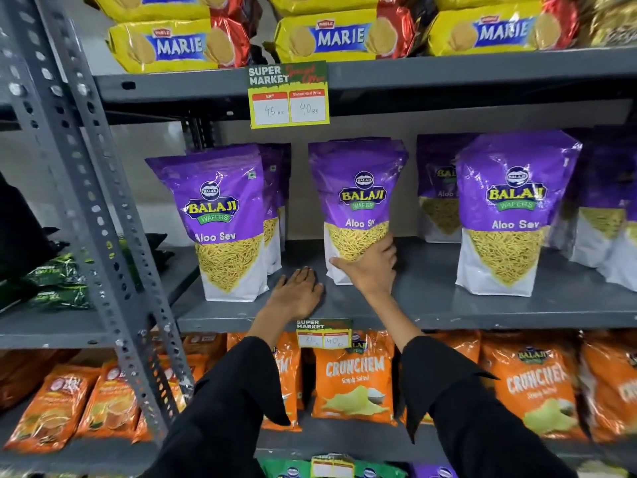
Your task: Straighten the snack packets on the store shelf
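Middle purple packet [358, 201] upright on grey shelf [448, 305], between two other purple packets. Right hand [370, 267] curled around its lower front, thumb across the bottom. Left hand [296, 293] flat, fingers spread, on shelf just left of packet.

Glossy crinkled plastic Aloo Sev packets [358, 205] stand on a matt grey painted metal shelf [448, 301], with paper price tags [289, 94]
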Available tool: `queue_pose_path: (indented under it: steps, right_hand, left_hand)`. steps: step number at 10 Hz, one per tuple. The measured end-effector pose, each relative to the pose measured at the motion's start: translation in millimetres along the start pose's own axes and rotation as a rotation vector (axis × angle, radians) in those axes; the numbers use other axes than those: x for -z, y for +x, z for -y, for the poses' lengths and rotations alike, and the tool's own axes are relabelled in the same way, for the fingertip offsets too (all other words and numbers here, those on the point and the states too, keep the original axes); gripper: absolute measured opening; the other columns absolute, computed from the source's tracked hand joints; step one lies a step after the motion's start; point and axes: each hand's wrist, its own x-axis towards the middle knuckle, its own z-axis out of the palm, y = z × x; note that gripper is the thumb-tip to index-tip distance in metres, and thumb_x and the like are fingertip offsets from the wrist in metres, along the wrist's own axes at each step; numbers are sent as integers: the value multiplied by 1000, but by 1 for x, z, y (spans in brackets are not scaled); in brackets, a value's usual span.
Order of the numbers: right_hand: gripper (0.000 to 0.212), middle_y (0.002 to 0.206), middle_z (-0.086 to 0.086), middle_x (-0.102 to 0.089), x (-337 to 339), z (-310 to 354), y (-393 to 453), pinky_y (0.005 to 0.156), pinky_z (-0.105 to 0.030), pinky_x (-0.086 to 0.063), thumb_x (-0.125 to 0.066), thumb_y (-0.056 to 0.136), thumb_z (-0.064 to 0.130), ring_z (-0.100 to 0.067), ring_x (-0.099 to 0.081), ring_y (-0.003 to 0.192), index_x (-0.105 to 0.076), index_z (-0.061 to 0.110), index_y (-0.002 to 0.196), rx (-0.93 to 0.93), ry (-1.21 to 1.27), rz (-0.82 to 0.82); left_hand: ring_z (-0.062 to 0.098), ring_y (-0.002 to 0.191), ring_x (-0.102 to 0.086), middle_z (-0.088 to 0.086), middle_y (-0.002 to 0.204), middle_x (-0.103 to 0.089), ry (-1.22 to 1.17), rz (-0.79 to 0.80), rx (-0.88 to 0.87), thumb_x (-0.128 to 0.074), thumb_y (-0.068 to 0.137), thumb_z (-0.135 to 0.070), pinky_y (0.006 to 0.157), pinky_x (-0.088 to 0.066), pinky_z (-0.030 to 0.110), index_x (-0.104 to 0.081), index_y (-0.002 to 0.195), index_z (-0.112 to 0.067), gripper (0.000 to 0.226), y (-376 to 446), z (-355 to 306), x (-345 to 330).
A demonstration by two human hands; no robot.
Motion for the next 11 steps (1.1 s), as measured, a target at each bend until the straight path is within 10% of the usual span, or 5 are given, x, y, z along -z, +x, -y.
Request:
queue_pose_path:
  steps: [11]
  right_hand:
    - [146, 159, -18, -23, 34, -5, -63, 112, -56, -37, -84, 54, 72, -38, -27, 147, 1, 13, 157, 71, 45, -61]
  left_hand:
    - [21, 155, -13, 7, 168, -17, -23, -47, 4, -19, 104, -43, 124, -10, 48, -21, 157, -13, 61, -9, -8, 6]
